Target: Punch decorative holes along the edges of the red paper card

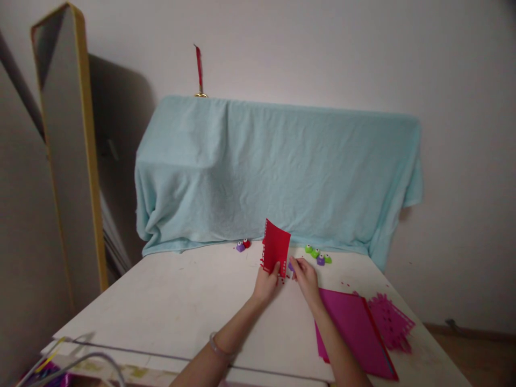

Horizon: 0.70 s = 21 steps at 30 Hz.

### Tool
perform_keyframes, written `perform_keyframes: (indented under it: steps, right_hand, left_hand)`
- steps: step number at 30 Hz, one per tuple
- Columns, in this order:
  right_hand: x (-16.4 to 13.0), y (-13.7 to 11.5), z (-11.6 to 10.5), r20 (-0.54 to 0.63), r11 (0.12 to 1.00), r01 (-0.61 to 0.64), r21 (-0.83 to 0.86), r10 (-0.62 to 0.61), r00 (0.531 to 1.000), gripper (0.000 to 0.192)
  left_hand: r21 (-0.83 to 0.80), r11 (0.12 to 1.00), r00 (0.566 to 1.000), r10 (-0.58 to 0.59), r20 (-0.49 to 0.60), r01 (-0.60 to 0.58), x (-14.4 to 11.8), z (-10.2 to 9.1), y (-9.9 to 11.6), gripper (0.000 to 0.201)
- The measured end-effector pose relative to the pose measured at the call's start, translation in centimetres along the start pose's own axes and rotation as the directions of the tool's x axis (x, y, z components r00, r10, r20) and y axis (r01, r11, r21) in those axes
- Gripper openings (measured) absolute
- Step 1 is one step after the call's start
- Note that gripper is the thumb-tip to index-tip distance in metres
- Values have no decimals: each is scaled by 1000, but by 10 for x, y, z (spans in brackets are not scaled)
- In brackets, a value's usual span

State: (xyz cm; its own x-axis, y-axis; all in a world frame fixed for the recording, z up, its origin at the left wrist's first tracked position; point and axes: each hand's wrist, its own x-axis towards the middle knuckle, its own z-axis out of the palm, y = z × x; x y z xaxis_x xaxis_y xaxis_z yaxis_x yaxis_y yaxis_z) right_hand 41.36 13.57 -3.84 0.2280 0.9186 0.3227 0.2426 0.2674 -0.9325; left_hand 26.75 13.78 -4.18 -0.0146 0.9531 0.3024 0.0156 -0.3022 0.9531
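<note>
Standing tilted in the left hand (pixel 266 284), the red card (pixel 276 244) is above the middle of the table (pixel 181 301), toward its far side. The left hand grips its lower end, thumb across the near face. Small holes line the card's left edge, and more show near its lower right corner. Just beside that corner, the right hand (pixel 305 275) holds a small purple punch (pixel 291 267) in its fingers; whether the punch touches the card, I cannot tell. Red scraps (pixel 283 281) lie below.

Beyond the right hand sit four punches (pixel 321 260), three green and one purple; left of the card, a purple one (pixel 241 246) touches a red one (pixel 246 243). Under the right forearm lies a stack of magenta and red sheets (pixel 350 328), with punched pink paper (pixel 390 322) beside it. Behind, a pale blue towel (pixel 282 161) hangs to the table; a tall mirror (pixel 66 161) leans at left.
</note>
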Motion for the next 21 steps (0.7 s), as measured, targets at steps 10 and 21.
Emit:
perform_keyframes:
  steps: [10, 21]
  right_hand:
    - [-9, -3, 4, 80, 952, 199, -234, -185, 979, 43]
    - [-12, -8, 4, 88, 937, 201, -285, -183, 979, 45]
  left_hand:
    - [31, 999, 998, -38, -46, 40, -2, 3, 12, 41]
    - [100, 992, 997, -74, -34, 78, -6, -2, 21, 39]
